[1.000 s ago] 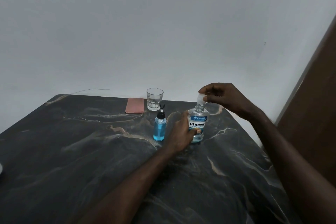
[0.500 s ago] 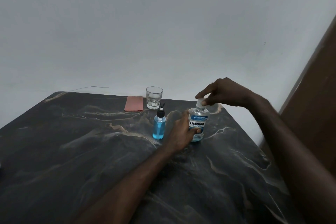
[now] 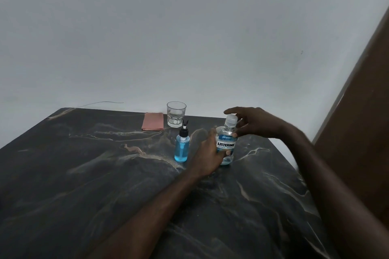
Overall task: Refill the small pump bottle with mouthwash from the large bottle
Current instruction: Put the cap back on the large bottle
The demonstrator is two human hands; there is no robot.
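The cap (image 3: 231, 119) is back on the large bottle (image 3: 226, 145), the right hand (image 3: 257, 124) now spreads its fingers loose around it, and the left hand (image 3: 207, 157) grips the body, so pouring looks finished.

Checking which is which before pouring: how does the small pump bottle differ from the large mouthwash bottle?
The small pump bottle has a black pump top; the large bottle has a clear cap. The small pump bottle is slimmer and unlabelled; the large bottle carries a Listerine label. The small pump bottle stands free; the left hand grips the large bottle. Both stand upright on the table, holding blue liquid.
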